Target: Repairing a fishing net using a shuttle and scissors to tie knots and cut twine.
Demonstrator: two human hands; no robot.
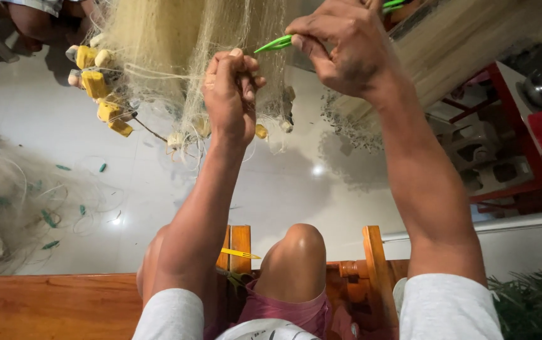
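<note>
A pale fishing net (pixel 176 44) hangs in front of me, with yellow floats (pixel 98 85) strung along its left edge. My left hand (pixel 230 94) is clenched on a bunch of the net's mesh near its lower edge. My right hand (pixel 346 47) is higher and to the right, pinching a green netting needle (pixel 274 44) whose tip points left toward my left hand. The needle's other end sticks out past my right hand at the top. My knees (pixel 296 252) show below, above a wooden seat.
A loose heap of net (pixel 6 208) with green pieces lies on the shiny white floor at left. A yellow needle (pixel 240 254) rests on the wooden chair frame (pixel 371 264). A red shelf (pixel 522 145) with items stands at right. Another person's legs (pixel 35 19) are at top left.
</note>
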